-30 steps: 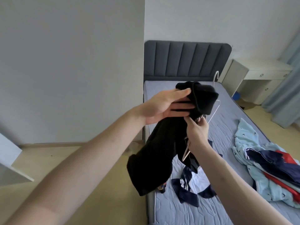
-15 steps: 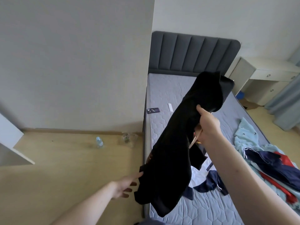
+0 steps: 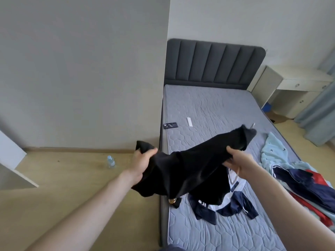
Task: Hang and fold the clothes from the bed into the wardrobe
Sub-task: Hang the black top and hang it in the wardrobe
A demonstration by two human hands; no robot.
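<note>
You hold the black fabric garment stretched over the bed's near left edge: your left hand grips its left end in curled fingers, your right hand pinches its right part together with a thin white hanger. The light-blue, navy and red clothes pile on the right of the grey quilted mattress and a navy-white garment nearby are still unsorted, so most work remains.

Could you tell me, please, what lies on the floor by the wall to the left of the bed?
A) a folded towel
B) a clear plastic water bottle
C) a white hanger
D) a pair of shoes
B: a clear plastic water bottle stands on the wooden floor near the wall, left of the bed; no shoes, hanger or towel show there.
</note>
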